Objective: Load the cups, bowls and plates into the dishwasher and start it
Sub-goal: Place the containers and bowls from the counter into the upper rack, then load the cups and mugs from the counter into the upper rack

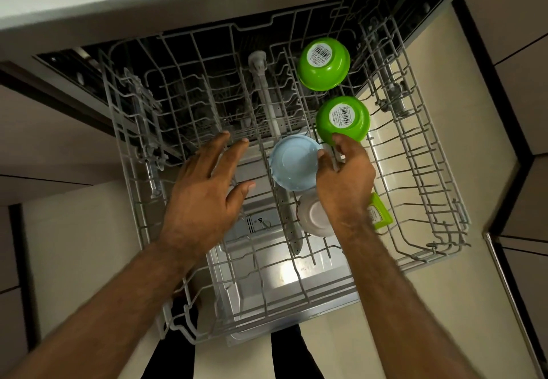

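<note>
Both bare forearms reach in from the bottom edge over the pulled-out upper rack [444, 188] of the dishwasher. Spread flat with fingers apart, the left hand [204, 197] hovers open above the bare left half of the rack, gripping nothing. On the other side, the right hand [345, 177] curls its fingers against the rim of the pale blue bowl [292, 163], while its thumb touches the nearer green bowl [342, 119]; whether it truly grips either, I cannot tell. Partly under that wrist sits a white bowl [311, 218], and a green item [379, 211] peeks out just beside it. Further back stands the far green bowl [323, 64], upside down with a barcode sticker showing. Wire tines and the grey spray arm [268, 102] crowd the middle, and the countertop edge [148, 1] overhangs the back of the rack. Open room remains along the left and right rows.
</note>
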Tool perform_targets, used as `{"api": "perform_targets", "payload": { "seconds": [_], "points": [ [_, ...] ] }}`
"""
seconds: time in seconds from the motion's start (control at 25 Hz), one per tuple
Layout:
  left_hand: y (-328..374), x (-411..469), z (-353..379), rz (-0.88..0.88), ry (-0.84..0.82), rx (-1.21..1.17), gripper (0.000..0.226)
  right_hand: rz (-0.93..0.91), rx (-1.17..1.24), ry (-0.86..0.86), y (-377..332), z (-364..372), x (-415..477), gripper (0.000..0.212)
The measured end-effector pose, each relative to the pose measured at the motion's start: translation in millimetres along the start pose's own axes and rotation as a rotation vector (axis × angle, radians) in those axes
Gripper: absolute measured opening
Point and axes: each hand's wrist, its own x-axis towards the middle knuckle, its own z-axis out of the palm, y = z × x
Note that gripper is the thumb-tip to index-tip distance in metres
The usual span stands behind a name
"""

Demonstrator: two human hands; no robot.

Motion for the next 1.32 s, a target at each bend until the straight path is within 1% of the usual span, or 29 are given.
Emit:
{"api": "perform_targets", "payload": {
  "seconds": [0.12,0.24,0.36,0.56,0.76,0.84,0.92,1.12,1.32],
  "points": [
    [4,1,-7,-0.022,0.028,0.062,0.075,-0.274,-0.127,-0.019,-15,0,-12,0.038],
    [7,1,-23,-0.035,0.049,0.100,0.080,-0.462,-0.178,-0.039,-40,-3,-25,0.039],
    [11,-5,-54,-0.027,0.069,0.115,0.079,-0.570,-0.174,-0.030,-71,-10,-38,0.036],
    [21,-28,-136,-0.011,0.250,0.071,0.066,-0.699,-0.112,-0.053,-146,-33,-67,0.036],
    [12,-46,-224,-0.089,0.423,0.050,0.062,-0.826,-0.070,-0.120,-230,-40,-97,0.036],
    [-5,-46,-260,-0.124,0.470,0.041,0.064,-0.869,-0.085,-0.164,-267,-30,-107,0.037],
    [-28,-42,-292,-0.122,0.516,0.047,0.065,-0.900,-0.106,-0.195,-300,-15,-115,0.039],
    [-104,-27,-366,-0.140,0.626,0.113,0.063,-0.921,-0.173,-0.242,-388,51,-129,0.043],
    [-186,-16,-414,-0.179,0.655,0.142,0.064,-0.975,-0.196,-0.304,-459,121,-153,0.045]
  ]
}}
